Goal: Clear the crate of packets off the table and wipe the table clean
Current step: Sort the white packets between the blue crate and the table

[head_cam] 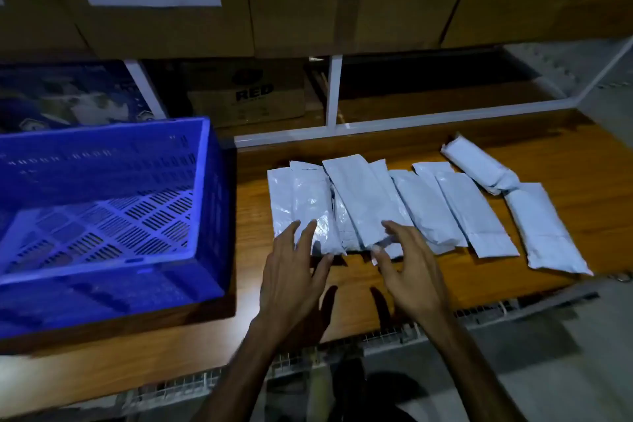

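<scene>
With spread, empty fingers, the left hand point(291, 271) and right hand point(407, 271) reach the near ends of the white packets point(370, 202) on the table point(565, 154), likely gathering them for the empty blue crate point(102, 181) leftward.

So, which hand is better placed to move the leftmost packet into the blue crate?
Probably the left hand. Its fingers already lie on the leftmost packet, and the blue crate stands on that side. The right hand is over packets further right.
</scene>
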Motion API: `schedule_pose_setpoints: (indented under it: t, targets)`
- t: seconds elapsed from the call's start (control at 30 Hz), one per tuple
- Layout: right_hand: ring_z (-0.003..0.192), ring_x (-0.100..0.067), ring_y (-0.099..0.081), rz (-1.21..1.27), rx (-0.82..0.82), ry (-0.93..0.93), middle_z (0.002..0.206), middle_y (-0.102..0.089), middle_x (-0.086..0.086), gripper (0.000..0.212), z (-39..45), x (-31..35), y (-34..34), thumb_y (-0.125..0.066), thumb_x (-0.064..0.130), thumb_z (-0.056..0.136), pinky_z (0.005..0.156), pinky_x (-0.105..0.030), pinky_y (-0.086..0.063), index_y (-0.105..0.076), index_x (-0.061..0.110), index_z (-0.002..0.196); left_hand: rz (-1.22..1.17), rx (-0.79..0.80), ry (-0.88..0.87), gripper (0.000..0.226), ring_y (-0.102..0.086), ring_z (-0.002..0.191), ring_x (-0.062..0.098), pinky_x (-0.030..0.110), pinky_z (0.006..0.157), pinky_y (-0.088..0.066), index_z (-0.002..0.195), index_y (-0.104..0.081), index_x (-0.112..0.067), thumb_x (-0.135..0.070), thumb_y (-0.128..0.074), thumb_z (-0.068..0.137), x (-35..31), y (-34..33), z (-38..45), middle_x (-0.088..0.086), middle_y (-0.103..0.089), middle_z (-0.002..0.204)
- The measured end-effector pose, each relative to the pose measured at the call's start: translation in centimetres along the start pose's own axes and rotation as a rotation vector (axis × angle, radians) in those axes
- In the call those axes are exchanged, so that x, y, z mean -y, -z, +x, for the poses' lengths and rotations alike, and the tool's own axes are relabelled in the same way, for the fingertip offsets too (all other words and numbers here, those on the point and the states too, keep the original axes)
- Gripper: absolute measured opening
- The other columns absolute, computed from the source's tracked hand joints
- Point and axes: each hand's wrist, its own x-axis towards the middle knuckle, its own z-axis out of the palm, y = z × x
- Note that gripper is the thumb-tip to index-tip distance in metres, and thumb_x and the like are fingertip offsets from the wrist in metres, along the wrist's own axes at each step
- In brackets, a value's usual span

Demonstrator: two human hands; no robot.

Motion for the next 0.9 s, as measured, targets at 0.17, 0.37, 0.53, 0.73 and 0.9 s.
schedule_pose_setpoints:
  t: [0.17,0.37,0.53,0.73,0.9]
  targets:
    - [0.131,-0.019,-0.056,-0.093,0.102,-0.025,0.149,-0.051,0.002,0.05,5.9,-2.4,-0.5,-0.063,0.042,0.102,0.101,-0.044,-0.055,-0.05,0.03,0.148,0.147,0.045,0.128,0.071,-0.029,0.155,0.031,0.05,0.117,-0.04,0.16,-0.03,-0.03,-0.055,-0.057,0.1,-1.2,-2.6,4.7,0.009,-0.028,0.17]
    - [0.148,-0.029,-0.036,-0.364,0.288,-0.015,0.165,-0.032,-0.005,0.069,11.6,-4.3,-2.8,-0.057,0.057,0.098,0.117,-0.049,-0.04,-0.035,0.03,0.158,0.341,0.061,0.266,0.078,-0.031,0.154,0.041,0.054,0.12,-0.036,0.164,-0.023,-0.026,-0.062,-0.049,0.099,-2.0,-5.5,8.9,0.018,-0.027,0.17]
    - [0.155,-0.043,-0.019,-0.577,0.381,0.028,0.172,-0.014,-0.013,0.094,14.2,-4.5,-5.1,-0.031,0.082,0.082,0.123,-0.059,-0.023,-0.019,0.034,0.163,0.43,0.09,0.346,0.08,-0.032,0.152,0.044,0.058,0.118,-0.036,0.165,-0.012,-0.035,-0.065,-0.046,0.099,-2.3,-7.4,11.6,0.018,-0.019,0.172]
    - [0.158,-0.048,-0.006,-0.596,0.443,0.07,0.175,0.002,-0.013,0.092,15.4,-3.8,-6.8,-0.034,0.079,0.085,0.125,-0.061,-0.012,-0.009,0.039,0.164,0.484,0.103,0.412,0.079,-0.031,0.151,0.046,0.058,0.116,-0.035,0.165,-0.008,-0.039,-0.063,-0.047,0.1,-2.9,-8.0,12.9,0.018,-0.011,0.174]
    - [0.156,-0.044,-0.019,-0.556,0.382,0.063,0.174,-0.011,-0.012,0.083,15.3,-3.6,-7.4,-0.042,0.071,0.09,0.123,-0.057,-0.024,-0.022,0.036,0.163,0.498,0.099,0.428,0.077,-0.031,0.151,0.046,0.059,0.115,-0.035,0.165,-0.015,-0.037,-0.062,-0.049,0.1,-3.1,-8.1,13.2,0.019,-0.013,0.173]
